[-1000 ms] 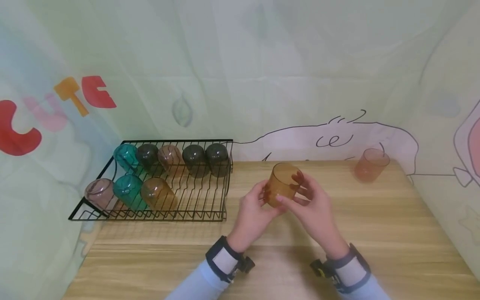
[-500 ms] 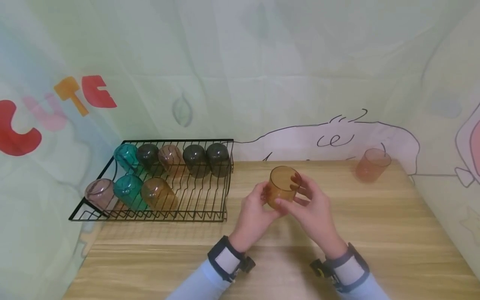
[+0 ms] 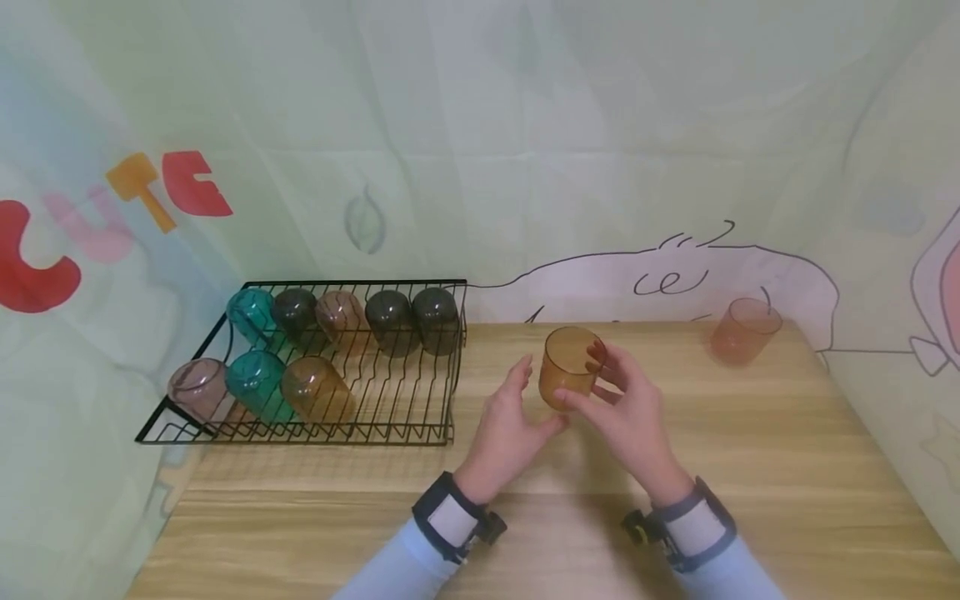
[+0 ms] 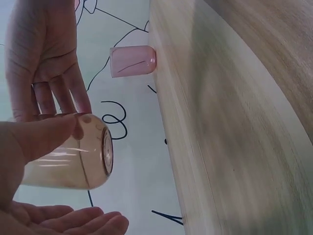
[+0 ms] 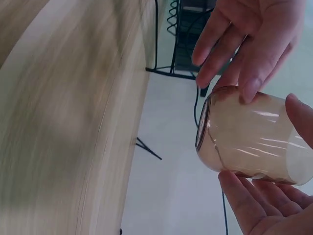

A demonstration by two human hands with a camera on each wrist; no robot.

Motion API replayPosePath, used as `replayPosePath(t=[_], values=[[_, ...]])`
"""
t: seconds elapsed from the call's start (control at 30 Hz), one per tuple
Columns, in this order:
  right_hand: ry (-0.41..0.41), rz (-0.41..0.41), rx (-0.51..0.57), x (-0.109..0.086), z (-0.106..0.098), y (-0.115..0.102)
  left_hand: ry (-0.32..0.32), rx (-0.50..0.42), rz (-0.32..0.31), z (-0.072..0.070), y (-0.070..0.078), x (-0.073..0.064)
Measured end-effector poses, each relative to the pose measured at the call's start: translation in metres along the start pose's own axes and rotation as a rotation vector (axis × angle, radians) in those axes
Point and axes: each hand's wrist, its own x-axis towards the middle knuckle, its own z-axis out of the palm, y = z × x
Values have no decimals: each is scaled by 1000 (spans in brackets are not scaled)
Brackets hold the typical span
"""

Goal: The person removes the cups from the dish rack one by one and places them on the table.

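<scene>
An amber drinking glass (image 3: 567, 367) is held above the table, mouth up and slightly tilted. My right hand (image 3: 626, 417) grips it from the right, with the thumb on the near side and fingers around the far side. On its left is my left hand (image 3: 506, 433), thumb and fingers spread apart. The left wrist view has the left fingers (image 4: 73, 220) off the glass (image 4: 68, 156), while the left thumb overlaps it; whether it touches is unclear. In the right wrist view, the right fingertips rest against the glass (image 5: 249, 137).
A black wire rack (image 3: 405, 429) stands on the wooden table (image 3: 337, 533) at left. Upside-down glasses in teal, dark grey, pinkish and amber (image 3: 315, 387) fill part of its two rows. A pink glass (image 3: 745, 332) stands upright at the back right. Printed cloth hangs behind.
My left fingers have come away from the amber glass and spread, where both hands held it before. The right hand keeps its grip. The glass tipped slightly and shifted a little.
</scene>
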Motion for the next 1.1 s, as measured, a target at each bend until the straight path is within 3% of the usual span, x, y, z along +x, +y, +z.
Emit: replayPosePath(t=[0.4, 0.77, 1.1], values=[[163, 12, -73, 45, -22, 64, 27, 127, 3, -5, -2, 1], [320, 222, -61, 70, -66, 100, 25, 152, -9, -4, -10, 0], [409, 316, -101, 78, -86, 119, 24, 161, -14, -7, -13, -1]])
